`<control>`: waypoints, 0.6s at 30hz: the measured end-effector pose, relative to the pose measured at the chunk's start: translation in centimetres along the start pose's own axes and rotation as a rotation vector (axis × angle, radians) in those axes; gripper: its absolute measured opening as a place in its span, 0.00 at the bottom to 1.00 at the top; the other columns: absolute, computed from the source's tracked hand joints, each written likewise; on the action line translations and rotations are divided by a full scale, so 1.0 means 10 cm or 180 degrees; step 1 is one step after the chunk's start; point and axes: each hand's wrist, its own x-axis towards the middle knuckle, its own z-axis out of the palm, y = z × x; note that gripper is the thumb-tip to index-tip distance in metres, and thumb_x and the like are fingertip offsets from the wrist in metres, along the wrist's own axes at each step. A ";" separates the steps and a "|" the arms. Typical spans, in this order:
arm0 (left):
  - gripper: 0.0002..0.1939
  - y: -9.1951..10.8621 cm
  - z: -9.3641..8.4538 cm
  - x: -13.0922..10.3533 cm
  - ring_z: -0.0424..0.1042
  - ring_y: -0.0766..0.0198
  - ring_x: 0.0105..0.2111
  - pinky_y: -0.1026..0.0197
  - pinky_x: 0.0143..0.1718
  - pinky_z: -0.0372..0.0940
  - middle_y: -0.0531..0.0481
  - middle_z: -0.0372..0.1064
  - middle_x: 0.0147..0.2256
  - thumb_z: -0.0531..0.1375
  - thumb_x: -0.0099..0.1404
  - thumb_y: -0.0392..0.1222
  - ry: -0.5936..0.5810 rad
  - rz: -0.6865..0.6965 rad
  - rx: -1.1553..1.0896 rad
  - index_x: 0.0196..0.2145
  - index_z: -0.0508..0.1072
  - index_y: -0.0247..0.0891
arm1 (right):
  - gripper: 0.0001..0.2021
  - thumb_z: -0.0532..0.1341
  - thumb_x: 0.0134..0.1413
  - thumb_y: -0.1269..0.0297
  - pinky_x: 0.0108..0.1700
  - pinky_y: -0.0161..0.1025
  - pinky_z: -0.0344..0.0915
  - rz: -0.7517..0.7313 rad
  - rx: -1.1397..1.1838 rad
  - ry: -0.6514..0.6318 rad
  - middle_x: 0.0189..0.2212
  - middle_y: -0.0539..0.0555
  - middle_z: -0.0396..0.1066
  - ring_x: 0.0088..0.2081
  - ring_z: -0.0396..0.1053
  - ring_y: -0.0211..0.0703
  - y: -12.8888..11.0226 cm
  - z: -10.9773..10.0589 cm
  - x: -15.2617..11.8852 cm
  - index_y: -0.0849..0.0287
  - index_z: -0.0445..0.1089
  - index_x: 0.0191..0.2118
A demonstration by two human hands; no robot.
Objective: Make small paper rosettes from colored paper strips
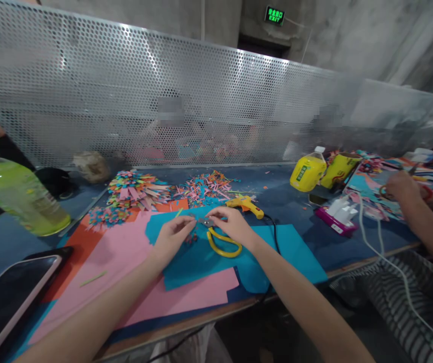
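Observation:
Over the blue paper (286, 252) my two hands are close together near the middle of the view. The fingers of my left hand (174, 236) are pinched together; whatever lies between them is too small to make out. My right hand (232, 226) has its fingertips at the metal pivot of the yellow-handled scissors (224, 248), whose handles point toward me. Small dark paper bits lie just below my fingers. Behind my right hand rests a yellow glue gun (247, 203). Pink paper (129, 252) extends under my left forearm.
Fringed paper bundles (135, 189) and scraps (205, 186) lie behind. A green bottle (19, 189) and phone (15, 302) are left. A yellow bottle (308, 170), purple power strip (335, 222) and white cable (403, 282) are right, beside another person's hand (401, 187). A perforated metal screen (106, 91) stands behind.

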 end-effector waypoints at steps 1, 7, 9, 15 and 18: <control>0.13 0.02 0.01 -0.01 0.60 0.71 0.19 0.67 0.22 0.57 0.56 0.64 0.21 0.59 0.54 0.50 -0.0154 0.0013 0.0019 0.29 0.71 0.35 | 0.06 0.56 0.51 0.70 0.34 0.33 0.64 0.0065 0.0203 -0.0085 0.29 0.52 0.70 0.30 0.68 0.36 -0.02 0.01 0.00 0.61 0.70 0.33; 0.12 0.02 0.02 -0.04 0.61 0.70 0.20 0.66 0.23 0.57 0.54 0.65 0.22 0.57 0.56 0.48 -0.0456 0.0203 0.0169 0.29 0.71 0.35 | 0.07 0.57 0.49 0.67 0.20 0.29 0.57 0.0515 0.1095 -0.0373 0.24 0.50 0.69 0.20 0.61 0.31 -0.12 0.02 -0.01 0.62 0.70 0.34; 0.13 0.01 0.02 -0.04 0.62 0.70 0.21 0.66 0.23 0.58 0.54 0.66 0.22 0.57 0.56 0.49 -0.0477 0.0219 0.0223 0.30 0.71 0.35 | 0.08 0.58 0.49 0.66 0.20 0.29 0.58 0.0500 0.1178 -0.0434 0.25 0.51 0.69 0.21 0.63 0.31 -0.12 0.00 -0.01 0.62 0.70 0.34; 0.12 -0.01 0.02 -0.03 0.62 0.71 0.19 0.67 0.22 0.58 0.54 0.67 0.21 0.59 0.55 0.48 -0.0500 0.0202 0.0007 0.31 0.71 0.36 | 0.06 0.57 0.51 0.67 0.33 0.34 0.62 0.0077 -0.0535 -0.0167 0.30 0.53 0.69 0.32 0.66 0.37 -0.01 -0.07 -0.03 0.61 0.69 0.33; 0.13 -0.04 0.01 -0.02 0.63 0.70 0.19 0.67 0.22 0.58 0.54 0.68 0.20 0.60 0.53 0.48 -0.0315 0.0095 -0.0133 0.32 0.70 0.36 | 0.09 0.60 0.48 0.63 0.38 0.37 0.60 -0.0088 -0.1613 -0.0281 0.33 0.55 0.67 0.35 0.65 0.40 0.03 -0.10 -0.06 0.61 0.67 0.35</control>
